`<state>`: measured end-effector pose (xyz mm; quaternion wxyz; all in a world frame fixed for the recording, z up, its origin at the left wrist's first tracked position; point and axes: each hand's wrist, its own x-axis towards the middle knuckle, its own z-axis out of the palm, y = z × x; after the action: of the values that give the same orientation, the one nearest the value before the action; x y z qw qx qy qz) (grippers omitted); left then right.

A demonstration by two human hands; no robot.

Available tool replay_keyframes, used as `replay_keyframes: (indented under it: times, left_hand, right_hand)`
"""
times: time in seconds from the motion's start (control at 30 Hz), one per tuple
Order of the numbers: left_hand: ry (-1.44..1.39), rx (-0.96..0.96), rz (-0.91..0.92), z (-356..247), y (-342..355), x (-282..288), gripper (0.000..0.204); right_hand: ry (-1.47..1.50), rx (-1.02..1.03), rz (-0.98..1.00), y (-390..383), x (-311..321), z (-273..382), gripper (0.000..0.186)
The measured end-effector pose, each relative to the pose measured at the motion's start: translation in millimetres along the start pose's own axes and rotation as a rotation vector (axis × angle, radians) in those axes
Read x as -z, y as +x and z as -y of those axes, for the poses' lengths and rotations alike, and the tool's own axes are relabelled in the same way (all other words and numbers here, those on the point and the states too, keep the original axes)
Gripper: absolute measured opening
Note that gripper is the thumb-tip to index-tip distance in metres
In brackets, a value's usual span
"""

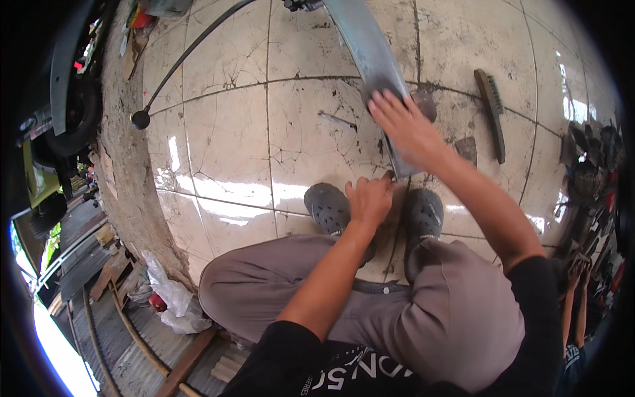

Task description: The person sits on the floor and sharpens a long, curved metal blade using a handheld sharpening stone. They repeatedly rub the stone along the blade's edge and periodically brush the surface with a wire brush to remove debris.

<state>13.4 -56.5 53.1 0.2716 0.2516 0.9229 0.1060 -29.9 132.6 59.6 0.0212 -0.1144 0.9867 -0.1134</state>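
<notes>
A long grey metal piece [367, 46] runs from the top of the view down toward my feet, with a dark smudged patch partway along it. My right hand [405, 126] lies flat on this patch, fingers stretched out and close together; whatever may be under the palm is hidden. At the near end, my left hand [372, 198] has its fingers curled, with the fingertips gripping the end of the piece. A brownish block [424, 106] sits against the right side of the metal, partly covered by my right hand.
A wire brush [491, 116] and a flat brownish piece [466, 151] lie on the tiles at right. A small wrench [337, 120] rests left of the metal. A black cable [192, 49] curves to a round end. My grey clogs [327, 208] flank the near end.
</notes>
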Motion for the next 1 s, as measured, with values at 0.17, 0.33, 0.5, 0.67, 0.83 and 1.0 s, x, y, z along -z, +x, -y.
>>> replay_keyframes:
  times: [0.17,0.33,0.5,0.67,0.83,1.0]
  left_hand:
    - [-0.017,0.001,0.023,9.5,-5.6,-11.1,0.030]
    - [-0.083,0.002,0.025,2.2,-3.5,-4.9,0.033]
    - [-0.047,0.015,0.095,0.4,-1.0,-2.6,0.036]
    - [-0.024,0.035,0.125,10.1,-2.0,-10.4,0.037]
    - [-0.055,0.058,0.223,-14.1,6.8,25.3,0.037]
    - [0.067,0.021,0.146,-10.8,-1.3,10.3,0.028]
  right_hand:
    - [0.169,0.006,0.224,-96.1,-0.7,47.6,0.070]
    - [0.089,-0.026,-0.027,-11.0,3.1,19.2,0.063]
    - [-0.043,0.015,-0.062,9.8,-0.2,-3.1,0.061]
    - [0.097,0.030,0.177,-81.7,2.9,46.9,0.063]
    - [-0.011,-0.039,0.055,-12.6,-7.4,11.8,0.065]
    - [0.006,-0.044,0.037,31.9,6.4,2.9,0.064]
